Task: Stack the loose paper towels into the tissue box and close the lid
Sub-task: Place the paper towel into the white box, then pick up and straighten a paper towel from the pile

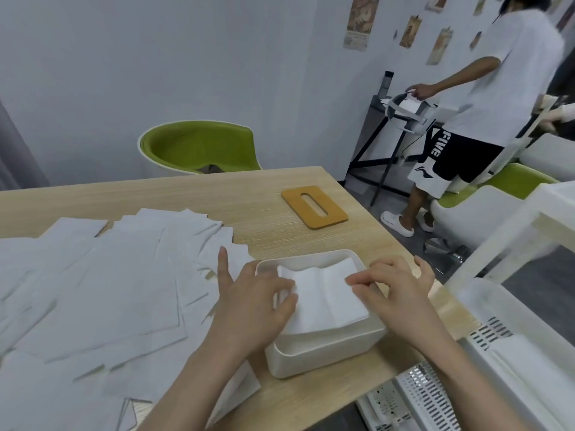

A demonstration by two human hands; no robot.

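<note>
A white tissue box (326, 353) stands open on the wooden table, near its front right. A folded paper towel (323, 300) lies across its top opening. My left hand (252, 303) pinches the towel's left edge, index finger pointing up. At the towel's right edge, my right hand (395, 290) presses down with its fingertips. Several loose paper towels (102, 293) are spread over the left half of the table. The wooden lid (314, 206) with its oval slot lies flat beyond the box.
White slotted plastic baskets (485, 353) stand at the right past the table (280, 188) edge. A green chair (199, 147) sits behind the table. A person in a white shirt (485, 98) stands at the back right by a black stand.
</note>
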